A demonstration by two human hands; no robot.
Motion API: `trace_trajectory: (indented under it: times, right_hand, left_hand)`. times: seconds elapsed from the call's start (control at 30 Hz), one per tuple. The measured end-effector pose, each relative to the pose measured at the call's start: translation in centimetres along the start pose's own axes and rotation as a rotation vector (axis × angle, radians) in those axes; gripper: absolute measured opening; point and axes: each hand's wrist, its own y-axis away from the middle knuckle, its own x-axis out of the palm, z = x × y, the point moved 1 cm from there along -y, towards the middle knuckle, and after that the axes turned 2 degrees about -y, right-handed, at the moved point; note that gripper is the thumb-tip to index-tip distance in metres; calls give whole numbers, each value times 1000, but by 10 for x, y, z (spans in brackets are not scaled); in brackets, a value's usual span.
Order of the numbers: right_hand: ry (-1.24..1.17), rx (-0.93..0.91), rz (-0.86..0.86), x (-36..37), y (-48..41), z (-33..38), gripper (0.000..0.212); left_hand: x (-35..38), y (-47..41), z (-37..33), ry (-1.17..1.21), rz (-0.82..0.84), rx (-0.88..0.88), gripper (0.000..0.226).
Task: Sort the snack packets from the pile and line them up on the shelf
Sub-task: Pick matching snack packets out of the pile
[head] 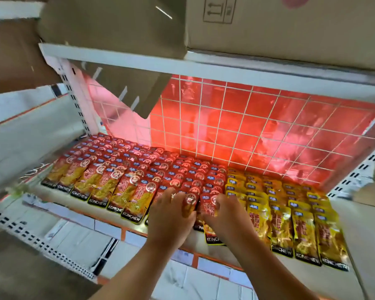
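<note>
Both hands are at the front of the shelf (pixel 353 215), side by side among the red rows. Left hand (pixel 171 215) has its fingers curled over the top of a red packet (pixel 191 203) and grips it. Right hand (pixel 227 217) has its fingers bent round the top of a second red packet (pixel 211 205) just beside it. The 2 packets touch, and motion blur softens both, so the print on them cannot be read.

Under the right palm lies 1 packet with a yellow rim (pixel 212 237), mostly covered; only its dark bottom band with part of a brand word shows.

Left of the hands, the red packets (pixel 108 182) lie overlapping in columns running to the back. 6 front packets show in full and a 7th is half hidden by the left wrist. How many lie in each column cannot be counted, since only their top strips show.

Right of the hands, the yellow packets (pixel 290 217) lie the same way. 4 front packets show whole, and 1 more column sits partly behind the right hand.

Behind the rows stands a white wire grid (pixel 247 126) against a glowing red panel, whose reflections are unclear. Above, an upper shelf (pixel 225 70) carries 2 cardboard boxes (pixel 290 24), both cut off by the frame. A cardboard flap (pixel 117 50) hangs down over the shelf's left rear corner.
</note>
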Motion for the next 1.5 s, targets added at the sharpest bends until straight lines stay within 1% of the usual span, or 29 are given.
trace_trajectory:
  times: [0.17, 0.33, 0.4, 0.5, 0.6, 0.87, 1.1, 1.2, 1.33, 1.37, 1.43, 1.5]
  right_hand:
    - [34, 127, -26, 11, 14, 6, 46]
    - [71, 193, -47, 12, 20, 17, 46]
    - [74, 205, -64, 14, 18, 21, 48]
    - [96, 216, -54, 17, 16, 29, 51]
    - [121, 226, -67, 19, 16, 36, 53]
    - [135, 263, -80, 22, 14, 44, 64]
    - [121, 285, -86, 25, 12, 47, 59]
    - [133, 294, -94, 23, 11, 48, 54]
    - [132, 302, -109, 22, 10, 48, 46]
    - [128, 303, -109, 22, 10, 48, 46]
    - [126, 304, -105, 21, 11, 47, 46]
    - [127, 295, -101, 18, 11, 45, 46]
  left_hand:
    - [1, -6, 5, -24, 13, 66, 38]
    - [3, -9, 8, -14, 18, 100, 38]
    - [5, -9, 9, -14, 10, 109, 38]
    - [8, -6, 12, 21, -19, 116, 32]
    - [10, -4, 13, 49, -39, 123, 34]
    - [11, -4, 16, 10, 5, 159, 18]
    - [16, -4, 17, 14, -23, 176, 19]
    - [17, -5, 18, 16, -24, 177, 16]
    - [18, -5, 19, 21, 8, 170, 29]
    - [18, -5, 19, 28, 8, 168, 30]
    - [18, -3, 20, 46, -8, 169, 24]
    - [18, -2, 19, 72, -26, 177, 27]
